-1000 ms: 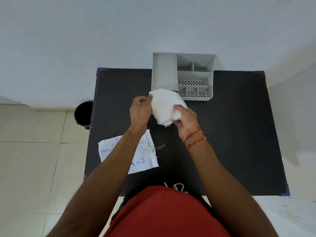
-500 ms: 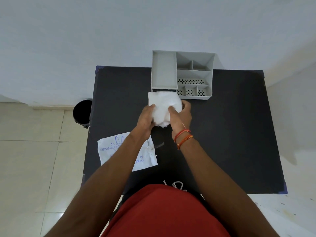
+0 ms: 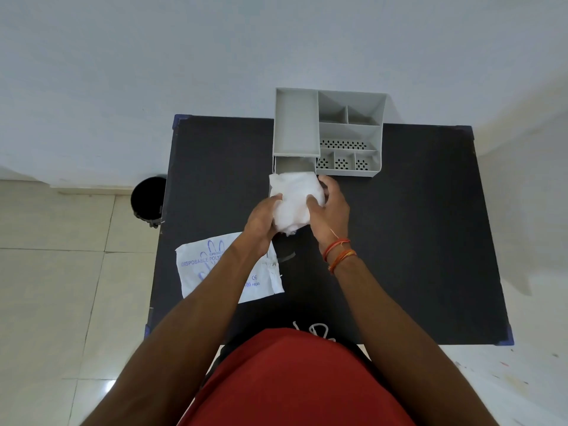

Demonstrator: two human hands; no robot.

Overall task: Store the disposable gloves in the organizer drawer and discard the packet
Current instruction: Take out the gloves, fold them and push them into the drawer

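Observation:
A white bundle of disposable gloves [image 3: 294, 201] is gripped between my left hand [image 3: 262, 219] on its left side and my right hand [image 3: 330, 210] on its right. The bundle sits over the pulled-out drawer [image 3: 293, 165] of the grey organizer [image 3: 350, 130] at the table's far edge, hiding most of the drawer's inside. The flat white gloves packet [image 3: 212, 265], printed in blue, lies on the black table [image 3: 415, 235] near its left edge, partly under my left forearm.
A black round bin [image 3: 147, 198] stands on the tiled floor just left of the table. A small dark strip [image 3: 287, 257] lies on the table beside the packet. A pale wall rises behind the organizer.
Both hands have carried the glove bundle forward and down, from above the table's middle to the open drawer at the organizer's front.

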